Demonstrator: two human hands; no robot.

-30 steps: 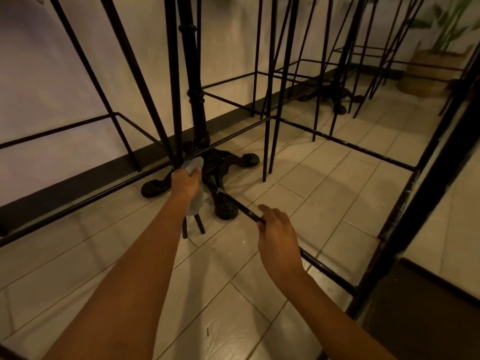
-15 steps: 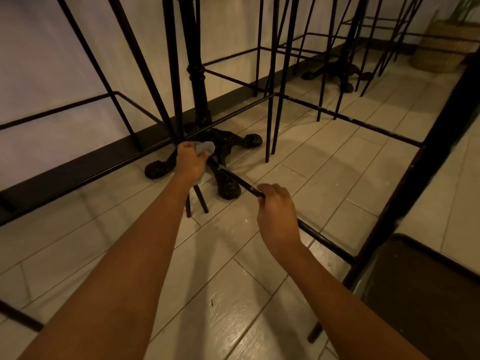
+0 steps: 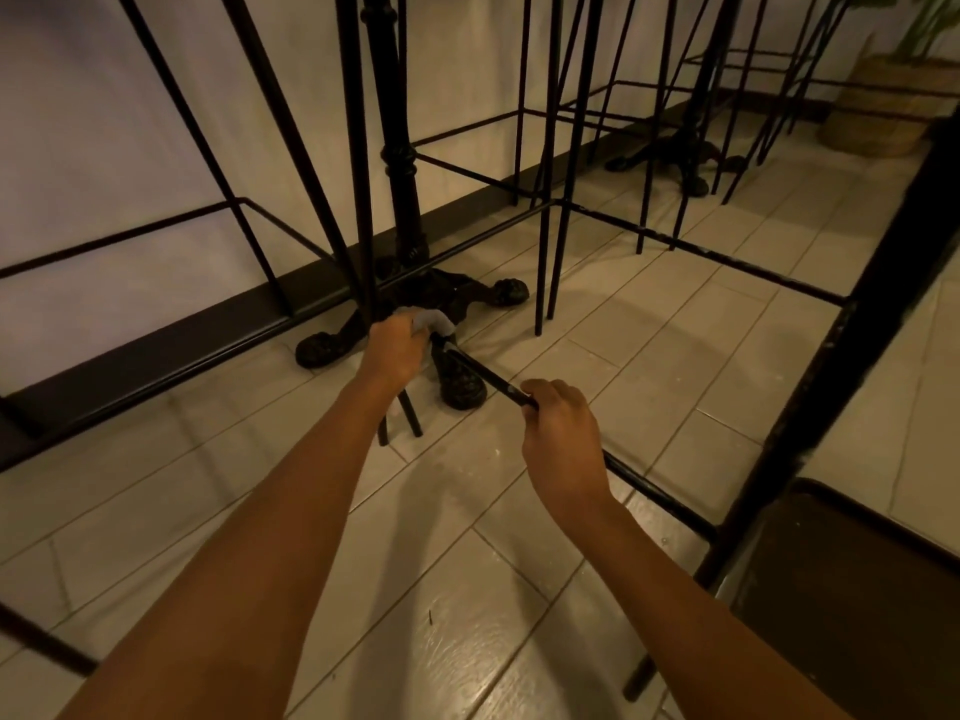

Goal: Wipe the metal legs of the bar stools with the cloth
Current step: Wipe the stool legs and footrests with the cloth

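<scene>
Down at floor level, two bare forearms reach forward among thin black metal bar stool frames. The left hand (image 3: 395, 350) clutches a small pale cloth (image 3: 434, 320), holding it against the spot where an upright stool leg (image 3: 358, 174) meets a low crossbar (image 3: 654, 493). The right hand (image 3: 563, 433), nearer and further right, is curled around that same crossbar, which slants from the cloth toward the near right. Just behind the cloth sits an ornate black table base (image 3: 462, 296) with clawed feet, one foot lying between the two hands. Beige floor (image 3: 675, 356) tiles shine underfoot. A pale wall (image 3: 130, 148) with a dark baseboard (image 3: 156, 350) runs along the left. More stools (image 3: 566, 148) stand farther back, and at the far right a woven basket (image 3: 883, 106) holds a green plant (image 3: 930, 23).
</scene>
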